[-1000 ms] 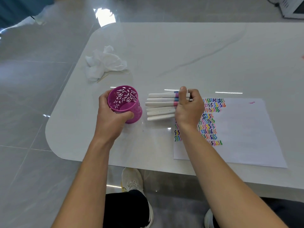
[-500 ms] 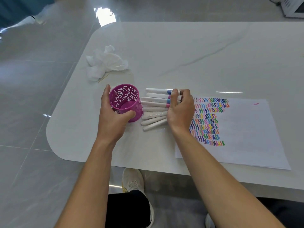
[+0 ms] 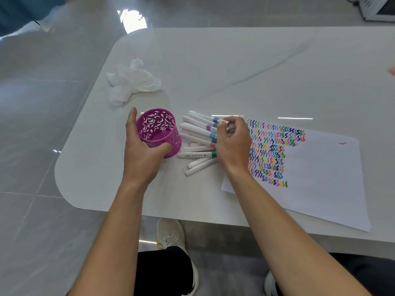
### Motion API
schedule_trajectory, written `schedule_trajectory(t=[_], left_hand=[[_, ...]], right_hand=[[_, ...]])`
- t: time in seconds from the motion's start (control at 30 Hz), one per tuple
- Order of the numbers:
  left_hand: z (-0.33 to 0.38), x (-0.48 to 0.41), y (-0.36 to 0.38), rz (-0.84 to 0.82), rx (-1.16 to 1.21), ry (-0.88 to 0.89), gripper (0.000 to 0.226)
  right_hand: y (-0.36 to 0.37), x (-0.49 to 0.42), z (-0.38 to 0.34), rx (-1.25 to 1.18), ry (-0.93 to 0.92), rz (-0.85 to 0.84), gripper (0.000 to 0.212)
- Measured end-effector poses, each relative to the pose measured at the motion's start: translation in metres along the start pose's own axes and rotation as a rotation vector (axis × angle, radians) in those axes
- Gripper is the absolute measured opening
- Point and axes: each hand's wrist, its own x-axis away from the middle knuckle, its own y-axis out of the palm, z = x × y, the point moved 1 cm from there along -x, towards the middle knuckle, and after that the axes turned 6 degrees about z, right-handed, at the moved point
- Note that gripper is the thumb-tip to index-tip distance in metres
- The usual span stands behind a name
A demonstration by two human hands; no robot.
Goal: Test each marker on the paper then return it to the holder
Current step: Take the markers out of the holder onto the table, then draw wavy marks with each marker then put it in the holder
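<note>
Crumpled tissue (image 3: 132,82) far left. The left hand (image 3: 142,150) grips the purple holder (image 3: 159,133), tipped towards the pile and looking empty. The markers (image 3: 198,133), a neat row a second ago, now fan out on the table beside it as the right hand (image 3: 233,144) curls over their capped ends, bunching them. The paper (image 3: 316,178) is thick with squiggles, so testing looks finished and loading comes next.
</note>
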Motion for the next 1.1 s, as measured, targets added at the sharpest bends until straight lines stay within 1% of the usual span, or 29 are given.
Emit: schedule_trajectory(t=[0.1,0.2,0.3,0.4,0.53,0.6,0.67,0.73,0.83,0.9,0.97,1.1], left_hand=[[0.007,0.005,0.0,0.038,-0.026,0.076,0.105],[0.013,0.009,0.002,0.107,-0.11,0.171,0.099],[0.019,0.016,0.007,0.142,-0.198,0.281,0.089],[0.025,0.024,0.014,0.165,-0.27,0.434,0.081],[0.029,0.036,0.027,0.138,-0.304,0.585,0.068],[0.029,0.045,0.036,0.093,-0.33,0.66,0.06],[0.026,0.055,0.046,0.021,-0.361,0.708,0.053],[0.022,0.063,0.056,-0.057,-0.426,0.711,0.046],[0.012,0.072,0.066,-0.144,-0.533,0.653,0.035],[0.005,0.076,0.07,-0.167,-0.598,0.588,0.028],[0.0,0.079,0.072,-0.172,-0.635,0.542,0.028],[-0.002,0.084,0.075,-0.144,-0.65,0.538,0.026]], right_hand=[[-0.006,0.0,0.001,-0.004,0.021,-0.024,0.022],[-0.014,-0.001,0.002,-0.039,0.034,-0.034,0.029],[-0.024,-0.003,0.002,-0.073,0.033,-0.029,0.03],[-0.039,-0.007,0.007,-0.073,0.021,-0.011,0.029],[-0.063,-0.011,0.017,0.022,-0.021,0.001,0.032],[-0.077,-0.011,0.023,0.109,-0.089,-0.011,0.032],[-0.09,-0.009,0.029,0.257,-0.186,-0.031,0.031],[-0.102,-0.008,0.037,0.429,-0.257,-0.047,0.03],[-0.118,-0.003,0.05,0.613,-0.284,-0.069,0.031],[-0.127,0.0,0.056,0.661,-0.294,-0.087,0.031],[-0.133,0.002,0.06,0.675,-0.322,-0.113,0.031],[-0.142,0.004,0.064,0.676,-0.36,-0.179,0.035]])
